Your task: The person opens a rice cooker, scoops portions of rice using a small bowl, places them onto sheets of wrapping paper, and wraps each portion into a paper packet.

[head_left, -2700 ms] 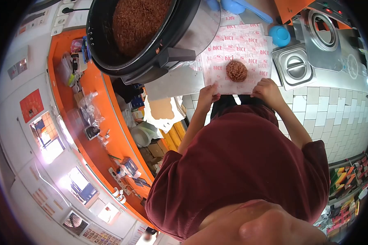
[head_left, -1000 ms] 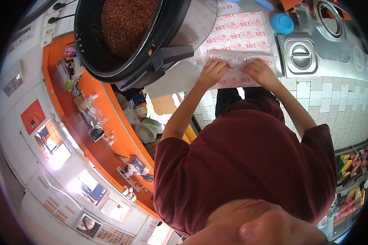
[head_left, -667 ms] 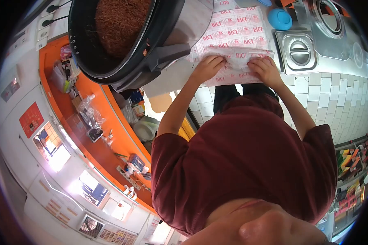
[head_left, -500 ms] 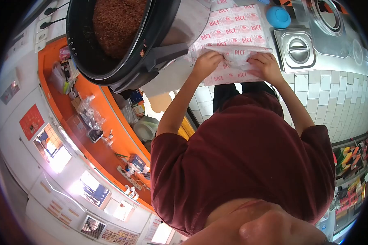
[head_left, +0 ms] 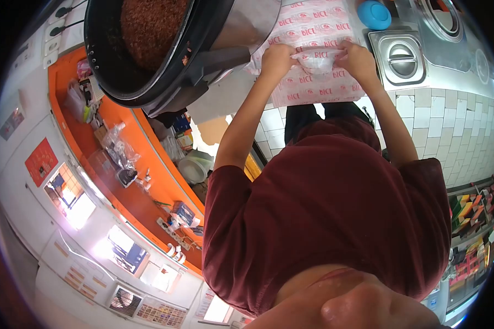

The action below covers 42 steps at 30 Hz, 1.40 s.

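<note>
A wrapped paper packet [head_left: 316,61], white with red "RICE" print, lies between my hands on a stack of matching printed wrapping paper [head_left: 335,90]. My left hand [head_left: 279,59] pinches the packet's left end. At its right end, the fingers of my right hand [head_left: 359,61] are closed on the paper. Whatever is inside the packet is hidden. Left of the stack stands a large black pot [head_left: 203,71] holding reddish-brown cooked rice [head_left: 152,33].
To the right are a blue round object [head_left: 374,15], a steel container with a handled lid [head_left: 403,59] and the metal counter [head_left: 450,79]. An orange shelf [head_left: 132,126] with bags and boxes runs along the left. Tiled floor [head_left: 422,120] lies below the counter.
Both hands have moved forward over the paper stack. The raised paper flap has been folded over into a compact packet, whose ends my fingers hold. The whole view has shifted slightly.
</note>
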Tool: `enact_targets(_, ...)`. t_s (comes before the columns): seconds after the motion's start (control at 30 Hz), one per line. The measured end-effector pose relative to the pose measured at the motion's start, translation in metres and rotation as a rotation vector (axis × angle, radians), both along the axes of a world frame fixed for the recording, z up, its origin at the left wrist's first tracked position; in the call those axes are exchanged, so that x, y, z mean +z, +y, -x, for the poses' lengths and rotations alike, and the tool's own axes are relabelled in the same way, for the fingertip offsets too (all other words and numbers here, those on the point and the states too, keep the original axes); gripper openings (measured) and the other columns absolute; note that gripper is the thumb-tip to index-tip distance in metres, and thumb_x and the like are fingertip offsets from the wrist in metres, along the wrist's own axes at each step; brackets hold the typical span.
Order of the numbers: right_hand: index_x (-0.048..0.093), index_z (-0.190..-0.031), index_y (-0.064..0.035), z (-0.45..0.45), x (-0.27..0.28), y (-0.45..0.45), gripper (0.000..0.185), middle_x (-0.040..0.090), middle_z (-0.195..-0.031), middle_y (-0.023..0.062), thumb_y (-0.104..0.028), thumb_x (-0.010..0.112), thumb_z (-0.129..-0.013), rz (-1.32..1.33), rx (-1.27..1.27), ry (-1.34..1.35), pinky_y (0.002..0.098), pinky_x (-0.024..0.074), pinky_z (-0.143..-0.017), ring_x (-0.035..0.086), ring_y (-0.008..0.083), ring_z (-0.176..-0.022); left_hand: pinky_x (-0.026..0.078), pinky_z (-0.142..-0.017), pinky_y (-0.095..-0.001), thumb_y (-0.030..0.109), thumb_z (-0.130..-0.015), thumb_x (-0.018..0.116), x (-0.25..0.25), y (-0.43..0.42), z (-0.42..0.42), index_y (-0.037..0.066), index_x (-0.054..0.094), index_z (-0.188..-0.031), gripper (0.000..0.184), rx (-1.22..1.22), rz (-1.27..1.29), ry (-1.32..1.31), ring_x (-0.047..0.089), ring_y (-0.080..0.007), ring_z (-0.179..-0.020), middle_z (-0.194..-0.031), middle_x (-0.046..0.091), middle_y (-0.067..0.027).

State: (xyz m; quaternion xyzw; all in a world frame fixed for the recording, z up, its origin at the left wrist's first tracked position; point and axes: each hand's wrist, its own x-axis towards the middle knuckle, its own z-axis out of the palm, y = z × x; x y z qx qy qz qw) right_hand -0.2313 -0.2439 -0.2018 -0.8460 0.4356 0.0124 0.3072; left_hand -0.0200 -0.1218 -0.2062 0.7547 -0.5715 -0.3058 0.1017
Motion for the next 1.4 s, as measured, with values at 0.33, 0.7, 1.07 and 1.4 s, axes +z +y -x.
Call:
enact_targets(0.33, 0.066, -0.093, -0.017, 0.021, -0.016, 0.029, 0.02, 0.059, -0.099, -0.004, -0.016, 0.063, -0.074, 0.566, 0.356, -0.167, 0.0435, 0.0437, -0.085, 0.057, 0.0143, -0.1, 0.046, -0.079, -0.0435, 0.018, -0.079, 0.065, -0.035, 0.053, 0.034, 0.012, 0.067, -0.097, 0.019, -0.083, 0.67, -0.474, 0.06, -0.022, -0.091, -0.098, 0.066, -0.0038)
enact_targets(0.7, 0.065, -0.112, -0.0067, 0.028, -0.028, 0.051, 0.037, 0.057, -0.122, 0.0045, -0.014, 0.058, -0.076, 0.556, 0.299, -0.189, 0.0391, 0.0454, -0.095, 0.054, 0.0218, -0.116, 0.033, -0.103, -0.048, 0.02, -0.077, 0.069, -0.002, 0.035, 0.11, -0.015, 0.047, -0.122, 0.061, 0.578, 0.597, 0.345, 0.044, -0.0435, -0.118, -0.129, 0.044, -0.0288)
enact_targets(1.07, 0.04, -0.136, 0.0012, 0.038, -0.027, 0.055, 0.062, 0.045, -0.137, 0.0174, -0.01, 0.056, -0.077, -0.28, 0.012, -0.79, 0.0424, 0.0285, -0.11, 0.039, 0.0325, -0.131, 0.047, -0.09, -0.0356, 0.03, -0.092, 0.061, -0.008, -0.007, 0.1, 0.001, 0.042, -0.131, 0.052, 0.701, 0.211, 1.308, 0.058, -0.0226, -0.109, -0.121, 0.056, -0.0113)
enact_targets(1.4, 0.035, -0.133, -0.0015, 0.11, -0.003, 0.035, 0.063, 0.054, -0.116, 0.0126, 0.001, 0.069, -0.08, -0.322, -0.92, -1.023, 0.0334, 0.0496, -0.09, 0.057, 0.0204, -0.106, 0.024, -0.107, -0.0539, 0.038, -0.1, 0.041, -0.028, 0.01, 0.174, 0.001, 0.034, -0.143, 0.058, -0.11, 0.361, 0.365, 0.025, -0.0481, -0.135, -0.148, 0.02, -0.0305)
